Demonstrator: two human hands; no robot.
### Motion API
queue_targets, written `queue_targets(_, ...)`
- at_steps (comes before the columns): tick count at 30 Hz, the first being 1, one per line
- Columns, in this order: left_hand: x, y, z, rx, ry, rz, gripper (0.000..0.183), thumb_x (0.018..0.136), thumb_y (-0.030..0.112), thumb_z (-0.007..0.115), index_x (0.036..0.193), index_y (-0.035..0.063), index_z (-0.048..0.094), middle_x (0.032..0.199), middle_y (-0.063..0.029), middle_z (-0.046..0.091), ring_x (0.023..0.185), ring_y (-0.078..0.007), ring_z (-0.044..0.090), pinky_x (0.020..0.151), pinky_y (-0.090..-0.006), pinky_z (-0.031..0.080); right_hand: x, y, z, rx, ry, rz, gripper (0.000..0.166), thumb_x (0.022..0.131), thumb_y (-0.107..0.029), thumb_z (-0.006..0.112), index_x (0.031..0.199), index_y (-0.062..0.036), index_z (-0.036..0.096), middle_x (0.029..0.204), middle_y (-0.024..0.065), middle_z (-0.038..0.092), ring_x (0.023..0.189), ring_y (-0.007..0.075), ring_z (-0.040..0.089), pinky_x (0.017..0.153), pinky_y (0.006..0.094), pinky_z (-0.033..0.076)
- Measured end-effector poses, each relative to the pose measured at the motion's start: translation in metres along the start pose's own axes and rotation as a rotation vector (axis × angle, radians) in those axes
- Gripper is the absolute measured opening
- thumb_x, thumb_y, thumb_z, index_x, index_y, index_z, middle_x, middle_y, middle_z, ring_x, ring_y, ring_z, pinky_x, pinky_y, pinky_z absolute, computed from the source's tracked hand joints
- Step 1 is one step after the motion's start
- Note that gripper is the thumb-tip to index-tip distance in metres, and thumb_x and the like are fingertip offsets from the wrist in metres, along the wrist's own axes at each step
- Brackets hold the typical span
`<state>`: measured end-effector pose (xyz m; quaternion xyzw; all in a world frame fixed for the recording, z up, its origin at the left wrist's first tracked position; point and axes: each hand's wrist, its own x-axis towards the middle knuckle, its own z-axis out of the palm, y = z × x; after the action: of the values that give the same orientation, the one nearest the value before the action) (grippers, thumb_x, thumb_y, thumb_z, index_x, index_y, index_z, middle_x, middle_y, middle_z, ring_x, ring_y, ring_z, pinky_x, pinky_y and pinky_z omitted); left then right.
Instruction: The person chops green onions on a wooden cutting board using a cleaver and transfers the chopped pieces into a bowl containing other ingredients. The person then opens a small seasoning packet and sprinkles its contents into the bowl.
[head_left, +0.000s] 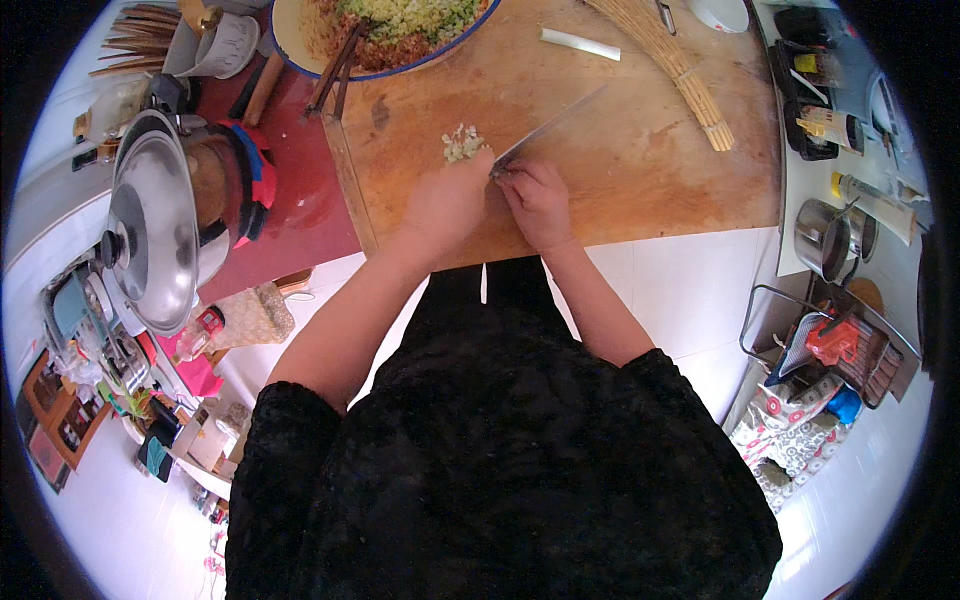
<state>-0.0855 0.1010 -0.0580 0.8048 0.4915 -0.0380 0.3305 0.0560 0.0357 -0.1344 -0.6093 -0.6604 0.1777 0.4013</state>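
Note:
My left hand (454, 195) is closed around the handle of a kitchen knife (551, 124), whose blade slants up and to the right over a wooden board (645, 187). Close beside the blade's heel, my right hand (536, 199) has its fingertips bunched together. Whether they pinch a small piece cannot be made out. A small heap of pale chopped pieces (463, 143) lies on the board just beyond my left hand. Farther off lies a white stalk (580, 45), like the white part of a scallion or leek.
Beyond the board's left part, a blue-rimmed bowl (300, 64) holds minced meat and chopped greens, with chopsticks (334, 71) leaning in it. A straw brush (686, 82) lies at right. At left, a steel lid (154, 225) leans by a pot (214, 180). Steel saucepans (821, 240) stand far right.

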Motion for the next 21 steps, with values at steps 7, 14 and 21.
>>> queue_targets(7, -0.010, -0.026, -0.011, -0.073, 0.141, -0.010, 0.018, 0.084, 0.011, 0.052, 0.101, 0.0046, 0.052, 0.077, -0.0253, 0.060, 0.072, -0.0437, 0.059, 0.063, -0.0513, 0.046, 0.002, -0.001, -0.001, 0.013, -0.009, -0.004, 0.011, 0.070, -0.008, 0.070, 0.079, -0.0046, 0.063, 0.089, 0.0094, 0.062, 0.085, 0.0298, 0.058, 0.072, 0.0372, 0.049)
queue_targets(14, -0.039, -0.014, -0.028, -0.026, 0.040, -0.040, 0.014, 0.085, 0.013, 0.052, 0.097, 0.0039, 0.049, 0.075, -0.0253, 0.059, 0.073, -0.0444, 0.058, 0.064, -0.0528, 0.045, 0.001, -0.006, -0.010, -0.031, -0.033, -0.043, 0.020, 0.069, -0.012, 0.072, 0.087, -0.0048, 0.065, 0.096, 0.0108, 0.062, 0.091, 0.0307, 0.058, 0.079, 0.0381, 0.048)
queue_targets(21, -0.060, -0.011, -0.027, 0.117, 0.051, 0.024, 0.010, 0.084, 0.010, 0.046, 0.094, 0.0067, 0.049, 0.074, -0.0185, 0.062, 0.066, -0.0395, 0.062, 0.058, -0.0496, 0.048, -0.011, -0.007, -0.015, -0.082, -0.028, 0.014, 0.021, 0.070, -0.008, 0.071, 0.090, -0.0034, 0.066, 0.098, 0.0123, 0.062, 0.088, 0.0310, 0.058, 0.076, 0.0383, 0.048)
